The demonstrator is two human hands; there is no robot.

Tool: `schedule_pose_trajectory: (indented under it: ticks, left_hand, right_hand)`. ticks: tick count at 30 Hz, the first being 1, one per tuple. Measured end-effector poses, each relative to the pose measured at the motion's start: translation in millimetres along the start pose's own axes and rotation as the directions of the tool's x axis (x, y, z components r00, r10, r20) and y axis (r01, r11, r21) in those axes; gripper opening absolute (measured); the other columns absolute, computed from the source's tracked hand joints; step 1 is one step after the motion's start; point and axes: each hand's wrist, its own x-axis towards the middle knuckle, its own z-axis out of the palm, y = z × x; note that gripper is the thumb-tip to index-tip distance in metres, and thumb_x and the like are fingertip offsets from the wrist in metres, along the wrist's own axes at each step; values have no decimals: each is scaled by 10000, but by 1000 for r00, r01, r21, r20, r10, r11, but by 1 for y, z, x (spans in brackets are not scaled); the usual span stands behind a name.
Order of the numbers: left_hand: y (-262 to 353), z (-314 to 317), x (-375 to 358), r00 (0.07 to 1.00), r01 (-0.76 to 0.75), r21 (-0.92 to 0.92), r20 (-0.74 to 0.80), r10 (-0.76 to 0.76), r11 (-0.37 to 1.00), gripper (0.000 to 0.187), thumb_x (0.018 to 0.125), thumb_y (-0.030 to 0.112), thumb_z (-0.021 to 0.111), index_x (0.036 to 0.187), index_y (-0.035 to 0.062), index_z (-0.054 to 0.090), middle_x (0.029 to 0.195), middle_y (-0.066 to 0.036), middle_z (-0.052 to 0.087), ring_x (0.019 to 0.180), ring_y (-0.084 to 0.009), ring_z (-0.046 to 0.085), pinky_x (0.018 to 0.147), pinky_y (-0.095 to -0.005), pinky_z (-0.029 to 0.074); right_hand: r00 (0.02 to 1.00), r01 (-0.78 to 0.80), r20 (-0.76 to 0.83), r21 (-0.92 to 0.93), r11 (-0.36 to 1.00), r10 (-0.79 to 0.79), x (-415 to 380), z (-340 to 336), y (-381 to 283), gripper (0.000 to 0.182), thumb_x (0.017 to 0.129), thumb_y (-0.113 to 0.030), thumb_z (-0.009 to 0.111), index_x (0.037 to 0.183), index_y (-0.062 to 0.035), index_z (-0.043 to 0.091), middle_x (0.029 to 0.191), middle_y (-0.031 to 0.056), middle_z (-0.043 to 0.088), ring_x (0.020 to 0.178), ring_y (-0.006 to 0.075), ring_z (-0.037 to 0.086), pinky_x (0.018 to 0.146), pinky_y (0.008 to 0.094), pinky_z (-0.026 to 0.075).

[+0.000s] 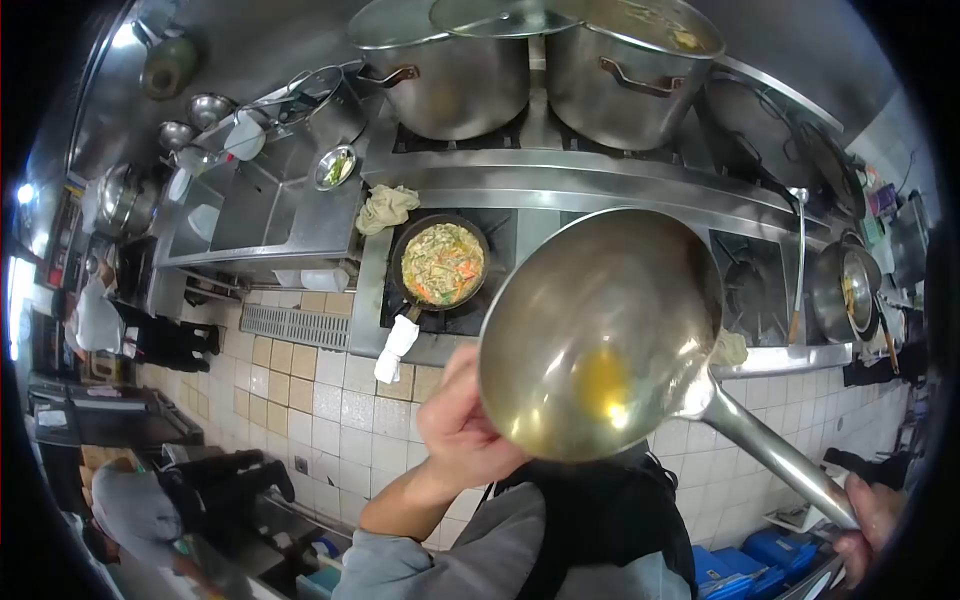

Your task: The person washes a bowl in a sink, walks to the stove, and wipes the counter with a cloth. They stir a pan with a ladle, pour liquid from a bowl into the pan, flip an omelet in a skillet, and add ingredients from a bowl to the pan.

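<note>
Item: large steel ladle (600, 335). I am watching the right hand (872, 520) gripping its handle end, closed around it. The left hand (462, 425) is touching the bowl's rim; whether it is gripping, I cannot tell. Beyond the left hand, a frying pan (440, 265) of food is sitting on the stove (560, 190). No readable writing.

The path from the hands to the stove is blocked by the big ladle bowl (598, 335), raised close before the camera. Free room is left beside it, over the frying pan (441, 265) on the front burner. The back row is closed off by two tall stockpots (450, 75) (625, 85). The counter edge is cluttered by a rag (387, 207). The open burner (752, 285) on the other side is hemmed in by a wok (845, 290).
</note>
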Motion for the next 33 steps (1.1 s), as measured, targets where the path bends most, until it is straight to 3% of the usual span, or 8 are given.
schedule_pose_trajectory:
  ticks: [4, 9, 11, 12, 19, 21, 25, 33]
  left_hand:
    - [12, -24, 9, 988, -151, 179, 55, 143, 972, 520, 763, 38, 854, 1227, -59, 641, 1175, -139, 681, 979, -228, 644, 874, -325, 507]
    - [12, -39, 24, 985, -172, 194, 37, 168, 966, 519, 772, 34, 844, 1237, -61, 634, 1175, -138, 681, 987, -227, 645, 878, -327, 511]
    - [13, -46, 24, 985, -171, 200, 24, 169, 965, 519, 776, 33, 840, 1241, -62, 631, 1175, -137, 682, 991, -226, 645, 880, -328, 512]
    - [13, -49, 24, 985, -169, 202, 19, 169, 965, 519, 778, 32, 839, 1243, -62, 629, 1175, -137, 682, 992, -226, 646, 881, -329, 513]
    - [6, -61, 22, 995, -104, 226, 14, 104, 969, 518, 791, 27, 825, 1257, -65, 619, 1176, -135, 683, 1005, -223, 647, 886, -332, 519]
    - [6, -62, 22, 996, -90, 230, 14, 89, 969, 518, 795, 25, 822, 1261, -65, 616, 1176, -134, 683, 1008, -222, 648, 888, -333, 521]
    - [5, -60, 25, 997, -75, 231, 15, 73, 970, 517, 802, 22, 814, 1269, -67, 610, 1177, -133, 684, 1015, -221, 649, 891, -335, 524]
    - [2, -59, 31, 999, -53, 242, 9, 53, 969, 516, 817, 16, 799, 1285, -70, 599, 1177, -130, 685, 1029, -218, 651, 898, -339, 530]
  right_hand:
    - [998, 47, -33, -3, 999, -47, -12, -8, -18, 479, 1015, -129, 579, 1445, 61, 489, 936, 183, 668, 680, 265, 602, 567, 388, 475]
    - [999, 45, -22, -106, 993, -47, -30, -16, -34, 430, 1034, -179, 576, 1391, 54, 518, 949, 183, 651, 718, 241, 580, 629, 367, 483]
    - [917, 267, -265, -150, 952, -299, -18, -11, -38, 604, 842, -13, 740, 1414, 40, 552, 727, 150, 674, 503, 236, 573, 438, 340, 418]
    - [970, 217, -76, -148, 965, -230, -18, -29, -51, 604, 831, 61, 706, 1414, 42, 550, 643, 86, 599, 478, 216, 534, 421, 331, 381]
    - [984, 139, 69, 292, 946, -166, -78, -28, -15, 524, 909, -24, 652, 1420, 25, 543, 695, 93, 610, 514, 225, 549, 430, 346, 387]
    - [802, -506, 493, 262, 822, 337, -64, -41, -30, 536, 949, -76, 628, 1460, 15, 496, 692, 79, 590, 513, 238, 539, 428, 361, 390]
    - [829, -559, 222, 340, 756, 513, -54, -32, -57, 615, 896, -41, 650, 1482, 17, 473, 692, 100, 588, 512, 242, 538, 428, 356, 404]
    - [960, 245, -164, 91, 965, -228, -98, -1, -24, 723, 808, -16, 685, 1496, 15, 466, 745, 137, 626, 537, 231, 563, 436, 337, 425]
